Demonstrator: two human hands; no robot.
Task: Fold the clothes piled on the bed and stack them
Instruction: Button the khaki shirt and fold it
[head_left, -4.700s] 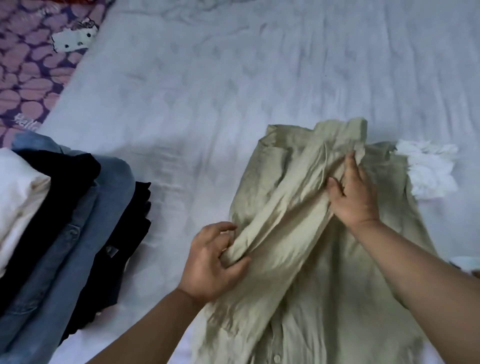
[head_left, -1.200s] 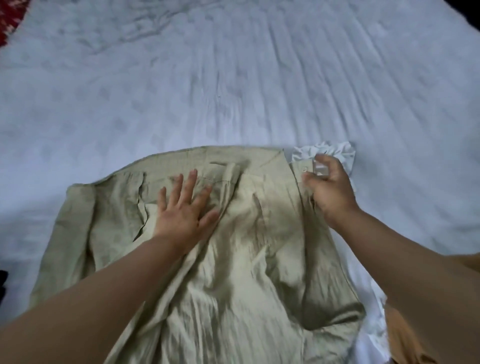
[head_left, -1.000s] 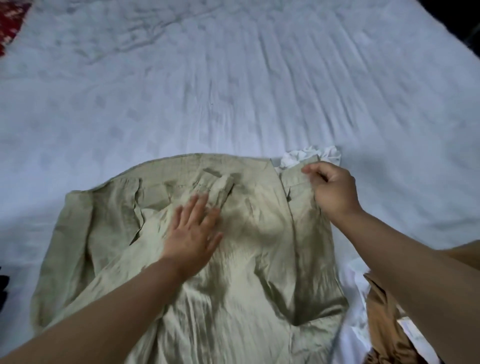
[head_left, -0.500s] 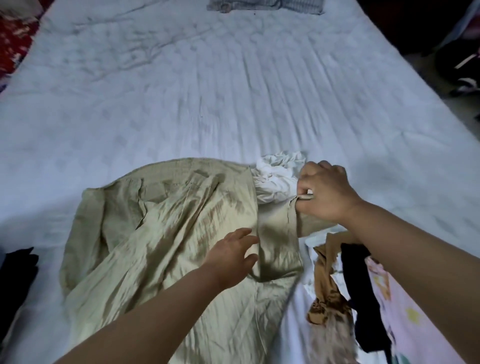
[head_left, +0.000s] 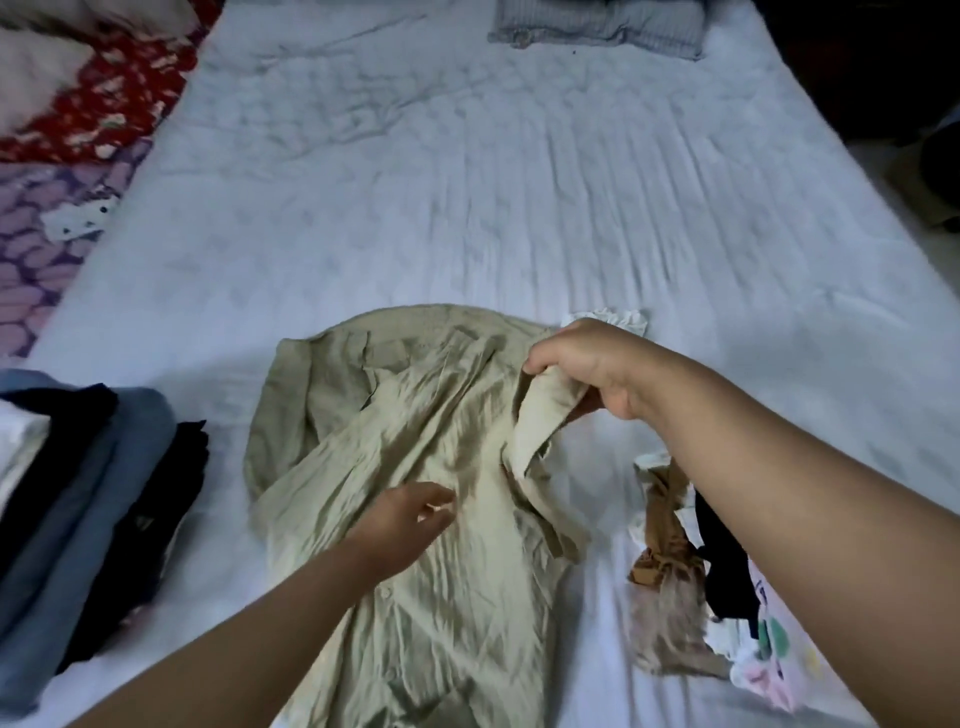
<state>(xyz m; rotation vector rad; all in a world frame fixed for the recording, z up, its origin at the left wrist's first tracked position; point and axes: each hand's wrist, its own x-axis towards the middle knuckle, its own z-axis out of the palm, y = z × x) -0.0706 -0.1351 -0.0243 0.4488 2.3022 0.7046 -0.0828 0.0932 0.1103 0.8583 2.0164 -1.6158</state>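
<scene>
Right hand (head_left: 587, 369) is gripping and lifting one sleeve of the wrinkled olive-green linen shirt (head_left: 415, 467), which is lying spread on the white quilted bed (head_left: 467, 182). Left hand (head_left: 410, 525) is resting on the shirt's middle, fingers relaxed. A folded stack of denim and black clothes (head_left: 88, 493) is sitting to the left; a loose pile of unfolded garments (head_left: 701, 597) is lying to the right.

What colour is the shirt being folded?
Pale olive-beige, plain and crinkled; the shirt shows clearly in the head view.
</scene>
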